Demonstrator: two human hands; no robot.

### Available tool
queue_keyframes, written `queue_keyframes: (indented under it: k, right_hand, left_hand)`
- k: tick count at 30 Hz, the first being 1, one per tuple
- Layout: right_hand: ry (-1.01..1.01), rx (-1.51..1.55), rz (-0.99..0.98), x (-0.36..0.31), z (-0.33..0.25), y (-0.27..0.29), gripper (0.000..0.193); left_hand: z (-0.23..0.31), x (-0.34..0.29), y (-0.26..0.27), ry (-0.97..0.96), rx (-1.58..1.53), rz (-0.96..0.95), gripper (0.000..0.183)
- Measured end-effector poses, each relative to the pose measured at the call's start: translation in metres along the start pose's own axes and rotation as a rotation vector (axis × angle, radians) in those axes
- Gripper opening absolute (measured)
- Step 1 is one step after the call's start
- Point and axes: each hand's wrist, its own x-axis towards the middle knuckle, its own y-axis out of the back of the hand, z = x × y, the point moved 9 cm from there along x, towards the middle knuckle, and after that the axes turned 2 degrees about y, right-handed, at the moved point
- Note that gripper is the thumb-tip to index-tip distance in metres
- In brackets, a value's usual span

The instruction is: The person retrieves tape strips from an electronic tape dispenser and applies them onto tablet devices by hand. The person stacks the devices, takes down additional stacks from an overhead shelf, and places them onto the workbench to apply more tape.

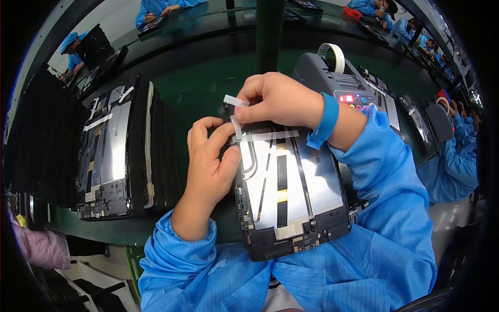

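Observation:
In front of me lies an open tablet body (325,179), its silver inner plate and black cables facing up and its near end close to my blue jacket. My left hand (210,158) is at its upper left edge, thumb and index finger closed around that edge beside a short strip of tape (237,128). Between the thumb and fingers of my right hand (283,101) is a pinched whitish strip of tape (232,100), over the tablet's far left corner. A longer translucent tape strip (275,135) crosses the plate below that hand. A blue band circles my right wrist.
At the left, another opened tablet (120,140) with tape strips lies on top, next to a dark stack of trays (41,140). A grey tape dispenser (325,78) with a tape roll (332,56) stands behind my right arm. A green post (269,36) rises behind my hands. Other people work around.

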Motion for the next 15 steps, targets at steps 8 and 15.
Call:
queue_keyframes:
  k: [8, 15]
  right_hand:
    - [-0.207, 0.013, 0.029, -0.004, 0.012, 0.009, 0.021]
    - [-0.300, -0.281, 0.080, 0.006, 0.014, 0.013, 0.023]
  left_hand:
    - [0.002, 0.001, 0.000, 0.009, 0.005, -0.019, 0.034]
    - [0.000, 0.002, -0.001, 0.023, -0.013, -0.036, 0.033]
